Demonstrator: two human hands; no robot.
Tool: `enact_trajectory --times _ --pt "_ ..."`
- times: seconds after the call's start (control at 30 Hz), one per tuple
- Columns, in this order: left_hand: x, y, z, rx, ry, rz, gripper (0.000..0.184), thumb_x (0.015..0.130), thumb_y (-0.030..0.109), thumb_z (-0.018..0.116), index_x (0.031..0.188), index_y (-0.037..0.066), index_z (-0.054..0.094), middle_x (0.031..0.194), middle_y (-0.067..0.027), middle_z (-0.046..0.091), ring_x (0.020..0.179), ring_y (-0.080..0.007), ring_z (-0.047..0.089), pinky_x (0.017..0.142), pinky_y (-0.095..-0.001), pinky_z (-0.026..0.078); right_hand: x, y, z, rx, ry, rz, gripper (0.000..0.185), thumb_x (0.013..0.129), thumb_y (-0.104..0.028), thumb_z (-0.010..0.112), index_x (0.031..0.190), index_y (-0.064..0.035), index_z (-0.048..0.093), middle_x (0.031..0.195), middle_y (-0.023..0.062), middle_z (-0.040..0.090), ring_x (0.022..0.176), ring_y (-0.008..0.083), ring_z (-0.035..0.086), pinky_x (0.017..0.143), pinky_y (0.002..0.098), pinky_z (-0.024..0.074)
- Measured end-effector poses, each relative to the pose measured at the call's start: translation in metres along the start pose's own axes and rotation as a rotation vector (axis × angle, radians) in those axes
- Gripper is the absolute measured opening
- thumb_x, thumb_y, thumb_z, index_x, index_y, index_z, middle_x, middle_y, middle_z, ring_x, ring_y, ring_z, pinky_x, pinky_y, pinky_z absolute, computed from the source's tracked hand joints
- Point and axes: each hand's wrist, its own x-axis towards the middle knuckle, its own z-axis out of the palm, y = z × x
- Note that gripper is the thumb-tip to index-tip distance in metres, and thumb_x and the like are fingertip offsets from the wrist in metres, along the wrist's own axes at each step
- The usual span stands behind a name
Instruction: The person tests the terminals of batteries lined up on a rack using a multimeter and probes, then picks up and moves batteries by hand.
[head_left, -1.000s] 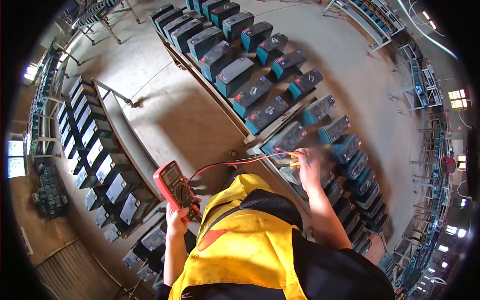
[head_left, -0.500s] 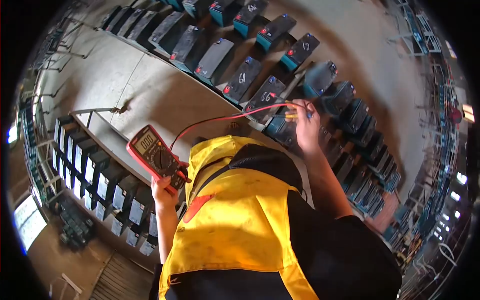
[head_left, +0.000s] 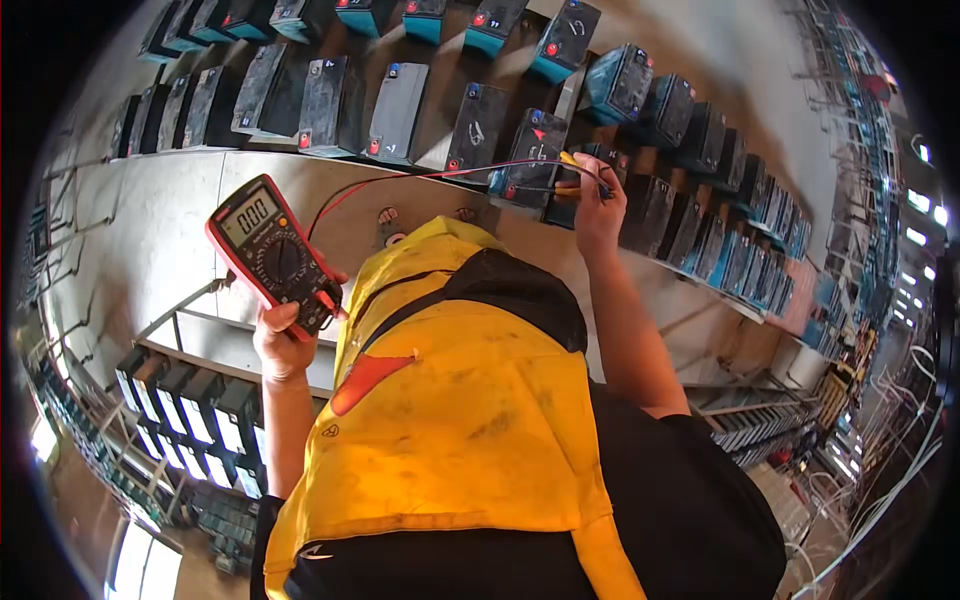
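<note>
My left hand (head_left: 287,335) is wrapped round the lower end of a red and black multimeter (head_left: 275,255), whose display reads zeros. Red and black leads (head_left: 430,174) run from it across to my right hand (head_left: 600,205). The fingers of that hand are closed on the test probes (head_left: 568,187), which have yellowish parts and point left. Beneath the probe tips is a dark battery (head_left: 530,160) with white markings and a red mark on top. Whether the tips touch its terminals cannot be made out. A grey-topped battery (head_left: 398,112) stands further left in the same row.
Rows of batteries stand on a long rack ahead, continuing right (head_left: 690,225). Another rack (head_left: 190,350) with batteries is at the lower left. A yellow apron (head_left: 450,420) covers my front. Feet in sandals (head_left: 390,222) show on the floor between the racks.
The view has turned, so the battery rows now lie more level across the top. The multimeter appears larger and further left. Both hands keep their holds, and the probes are over the battery with white markings.
</note>
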Motion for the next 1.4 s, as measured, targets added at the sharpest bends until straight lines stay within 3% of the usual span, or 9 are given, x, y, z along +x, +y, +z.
enact_trajectory --times 0.07,0.17,0.27,0.57,0.67,1.07,1.23,1.4 --pt "0.009 0.016 -0.008 0.016 -0.041 -0.014 0.088 0.079 0.028 0.073 0.155 -0.006 0.047 0.134 -0.0235 0.065 0.117 -0.0439 0.074 0.073 -0.0477 0.071 -0.004 0.003 0.005 -0.01 0.035 -0.001 0.042 0.117 -0.036 0.063 0.132 0.0014 0.071 0.121 0.015 0.079 0.088 0.0219 0.08 0.074 0.0359 0.0662" --pt "0.021 0.027 -0.023 0.008 -0.092 -0.075 0.107 0.08 0.03 0.075 0.171 -0.004 0.03 0.138 -0.0259 0.063 0.118 -0.0434 0.073 0.07 -0.0439 0.071 -0.01 0.004 0.009 0.006 0.062 0.012 0.041 0.117 -0.037 0.064 0.131 0.0002 0.072 0.12 0.0142 0.079 0.088 0.0211 0.08 0.075 0.0357 0.0658" --pt "0.031 0.032 -0.023 -0.049 -0.144 -0.115 0.091 0.078 0.028 0.073 0.158 -0.004 0.045 0.136 -0.0244 0.065 0.116 -0.045 0.074 0.072 -0.0478 0.071 -0.012 -0.007 0.014 0.034 0.077 0.019 0.037 0.117 -0.034 0.063 0.13 -0.0001 0.073 0.12 0.0122 0.079 0.087 0.019 0.078 0.075 0.0341 0.0647" --pt "0.049 0.033 -0.009 -0.095 -0.205 -0.207 0.093 0.078 0.027 0.073 0.16 -0.003 0.043 0.138 -0.026 0.064 0.121 -0.0465 0.071 0.067 -0.0481 0.072 -0.014 0.0 0.021 0.0 0.099 0.007 0.031 0.118 -0.028 0.062 0.129 -0.0007 0.071 0.121 0.0104 0.08 0.083 0.016 0.077 0.072 0.0308 0.063" --pt "0.051 0.035 -0.001 -0.172 -0.222 -0.248 0.115 0.076 0.024 0.081 0.173 -0.003 0.025 0.138 -0.0268 0.063 0.12 -0.0462 0.071 0.072 -0.0469 0.075 -0.011 -0.002 0.022 -0.001 0.12 0.035 0.031 0.118 -0.027 0.061 0.13 -0.0006 0.071 0.119 0.0097 0.08 0.08 0.0164 0.078 0.068 0.0309 0.0628" --pt "0.049 0.042 0.01 -0.198 -0.222 -0.281 0.118 0.071 0.027 0.082 0.171 -0.005 0.028 0.135 -0.0266 0.067 0.112 -0.0471 0.076 0.066 -0.0477 0.074 0.013 0.008 0.018 -0.066 0.126 0.04 0.024 0.118 -0.016 0.059 0.131 -0.0036 0.074 0.121 0.0092 0.082 0.079 0.0152 0.078 0.065 0.0287 0.0608" --pt "0.049 0.042 0.001 -0.28 -0.265 -0.306 0.118 0.078 0.035 0.092 0.171 -0.004 0.03 0.133 -0.0281 0.069 0.113 -0.0513 0.075 0.063 -0.0504 0.072 0.016 0.022 0.017 -0.043 0.1 -0.042 0.024 0.118 -0.016 0.059 0.132 -0.0025 0.074 0.123 0.0095 0.083 0.074 0.0111 0.074 0.062 0.0261 0.059" --pt "0.063 0.04 -0.01 -0.461 -0.378 -0.362 0.115 0.074 0.021 0.083 0.172 -0.003 0.026 0.14 -0.0331 0.061 0.118 -0.0591 0.069 0.072 -0.059 0.073 0.014 0.011 0.02 -0.093 0.114 0.038 0.028 0.118 -0.021 0.061 0.134 -0.0027 0.074 0.124 0.0106 0.082 0.073 0.0127 0.075 0.062 0.0267 0.0601"
